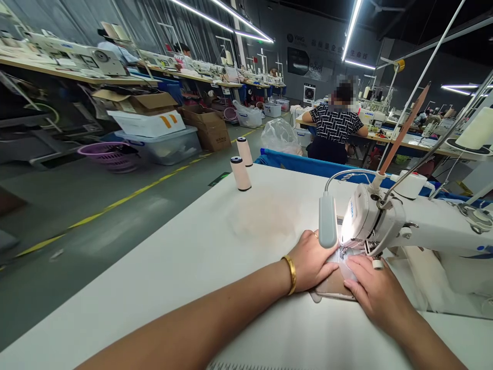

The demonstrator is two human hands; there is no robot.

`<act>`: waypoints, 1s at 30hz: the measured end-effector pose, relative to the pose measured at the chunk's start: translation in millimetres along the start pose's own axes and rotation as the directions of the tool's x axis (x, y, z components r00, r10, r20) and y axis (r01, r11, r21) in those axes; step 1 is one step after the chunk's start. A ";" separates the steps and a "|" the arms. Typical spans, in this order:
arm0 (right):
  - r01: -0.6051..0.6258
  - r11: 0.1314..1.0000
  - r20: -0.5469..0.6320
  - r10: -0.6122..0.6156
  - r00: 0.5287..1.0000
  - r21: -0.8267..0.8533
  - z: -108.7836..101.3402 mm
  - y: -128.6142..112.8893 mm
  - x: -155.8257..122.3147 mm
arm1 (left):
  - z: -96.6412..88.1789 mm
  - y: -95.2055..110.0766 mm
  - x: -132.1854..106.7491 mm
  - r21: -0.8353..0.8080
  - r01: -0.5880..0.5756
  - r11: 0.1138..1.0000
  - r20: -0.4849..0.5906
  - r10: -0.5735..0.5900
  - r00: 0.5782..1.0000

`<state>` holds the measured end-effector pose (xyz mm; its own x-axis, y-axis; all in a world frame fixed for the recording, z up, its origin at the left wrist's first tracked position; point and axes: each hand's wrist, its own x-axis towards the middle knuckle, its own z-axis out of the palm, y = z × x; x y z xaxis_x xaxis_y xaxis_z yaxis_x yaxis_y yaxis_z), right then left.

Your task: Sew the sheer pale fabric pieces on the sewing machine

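Note:
A small piece of white fabric [348, 271] lies under the needle area of a white sewing machine [356, 213], lit by its lamp. My left hand [313, 261], with a gold bangle [290, 275] at the wrist, holds the fabric's left side; its fingertips are partly hidden behind the grey lamp head [327, 221]. On the other side, my right hand [375, 285] grips the fabric between thumb and fingers, close to the presser foot [342, 252]. Beneath the hands is a brownish plate [334, 285] on the white table [173, 303].
Two pale pink thread cones [241, 173] stand at the table's far left edge. Blue cloth [292, 160] hangs behind the table. A person [335, 126] sits at another machine ahead. Boxes and a purple basket [110, 155] are on the floor at left.

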<state>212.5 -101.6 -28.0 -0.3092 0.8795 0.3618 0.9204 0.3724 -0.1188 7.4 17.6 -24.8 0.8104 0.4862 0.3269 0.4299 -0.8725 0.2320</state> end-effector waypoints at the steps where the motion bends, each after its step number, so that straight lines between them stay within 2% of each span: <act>1: 0.002 1.000 -0.014 -0.002 1.000 0.004 -0.4 0.4 -0.3 | -0.2 0.3 1.1 0.008 0.032 0.999 0.030 -0.032 0.999; 5: 0.023 1.000 -0.078 -0.023 0.997 0.005 -4.0 -0.2 -2.9 | -5.0 6.1 2.2 0.105 0.068 0.992 0.059 -0.075 0.995; 9: 0.098 0.994 -0.129 -0.092 0.987 0.039 -8.7 -4.5 -6.7 | -13.7 19.3 -7.1 0.195 -0.032 0.980 0.008 0.031 0.999; 12: 0.172 0.982 -0.166 -0.158 0.973 0.072 -10.1 -9.1 -6.7 | -19.1 29.3 -18.4 0.088 -0.138 0.987 0.003 0.138 0.990; 15: 0.188 0.977 -0.131 -0.174 0.976 0.104 -10.5 -12.3 -3.7 | -21.9 33.5 -25.5 -0.002 -0.188 0.982 -0.009 0.188 0.982; 19: 0.127 0.984 0.001 -0.128 0.992 0.128 -10.4 -10.5 -1.9 | -22.1 30.5 -26.1 -0.043 -0.178 0.983 0.022 0.179 0.984; 21: 0.118 0.986 0.026 -0.122 0.992 0.114 -9.8 -8.5 -3.2 | -21.2 28.8 -25.6 -0.029 -0.165 0.986 0.007 0.165 0.986; 27: 0.175 0.978 -0.088 -0.166 0.982 0.115 -8.6 -7.8 -6.1 | -17.8 30.6 -29.1 -0.105 -0.238 0.966 -0.036 0.235 0.971; 30: 0.166 0.979 -0.095 -0.155 0.983 0.114 -9.6 -9.0 -5.1 | -18.4 31.9 -31.6 -0.090 -0.257 0.962 -0.058 0.252 0.966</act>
<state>208.1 -112.3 -19.9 -0.4243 0.7787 0.4622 0.8229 0.5446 -0.1620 -11.9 -24.7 -10.9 0.8679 0.2522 0.4279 0.1696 -0.9602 0.2220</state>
